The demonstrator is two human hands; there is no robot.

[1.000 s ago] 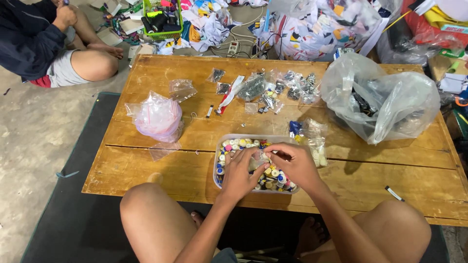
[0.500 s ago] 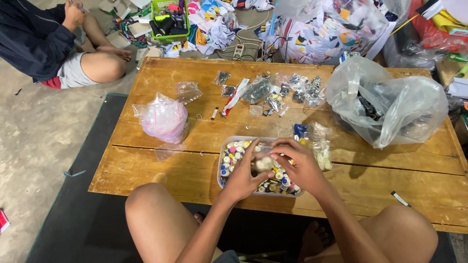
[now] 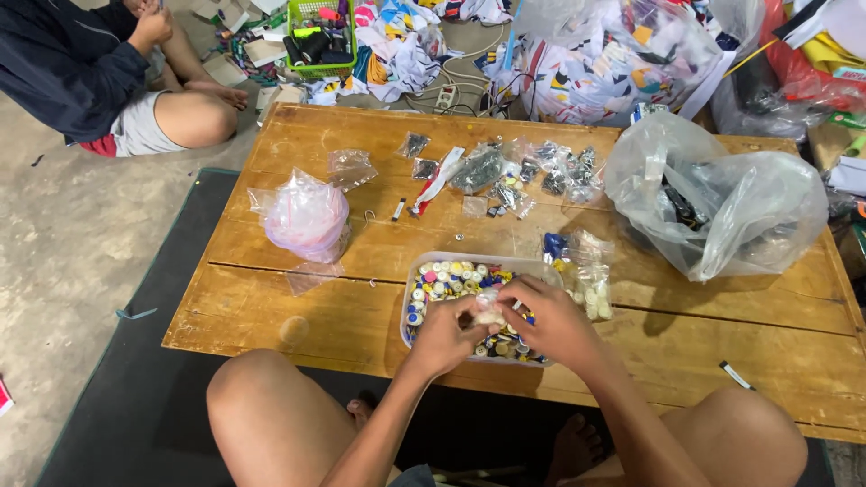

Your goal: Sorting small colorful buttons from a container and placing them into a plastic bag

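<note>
A clear plastic tub (image 3: pixel 424 261) full of small coloured round caps sits near the front edge of a low wooden table (image 3: pixel 298 316). My left hand (image 3: pixel 444 335) and my right hand (image 3: pixel 548 320) meet over the tub. Between their fingertips they pinch a small clear bag (image 3: pixel 488 308) with pale pieces in it. Small filled bags (image 3: pixel 591 289) lie just right of the tub.
A pink-tinted bag bundle (image 3: pixel 307 216) stands at the left, a large clear bag of dark items (image 3: pixel 722 203) at the right. Small packets (image 3: pixel 505 171) litter the far side. A marker (image 3: pixel 737 375) lies front right. Another person (image 3: pixel 99 81) sits on the floor, far left.
Both hands have drawn closer together over the tub's middle, now pinching the small bag between them. The camera has shifted slightly.
</note>
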